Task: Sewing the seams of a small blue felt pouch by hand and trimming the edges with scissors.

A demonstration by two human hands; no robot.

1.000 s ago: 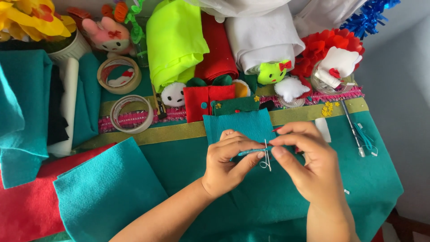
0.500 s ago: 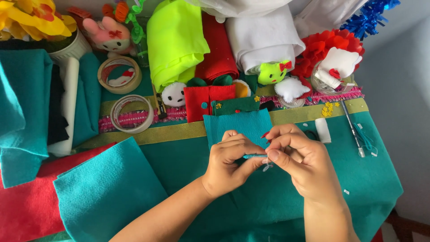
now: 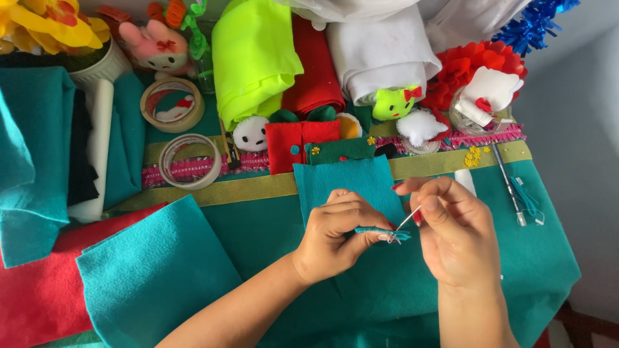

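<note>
My left hand [image 3: 338,229] pinches a small teal felt piece [image 3: 380,232] between thumb and fingers, over a larger teal felt rectangle [image 3: 348,180] on the table. My right hand [image 3: 451,232] sits just right of it, fingertips closed on a thin silver needle [image 3: 406,220] whose tip meets the small felt piece. Both hands hover above the teal cloth covering the table [image 3: 548,258].
A teal felt sheet [image 3: 155,277] and red felt [image 3: 32,303] lie at the left. Two tape rolls [image 3: 190,161], felt rolls in neon yellow [image 3: 255,58], red and white, small plush toys [image 3: 250,134], and a pen-like tool [image 3: 509,183] line the back and right.
The small scissors seen between my hands a second ago are gone from view. My right hand now holds a needle at the small felt piece instead.
</note>
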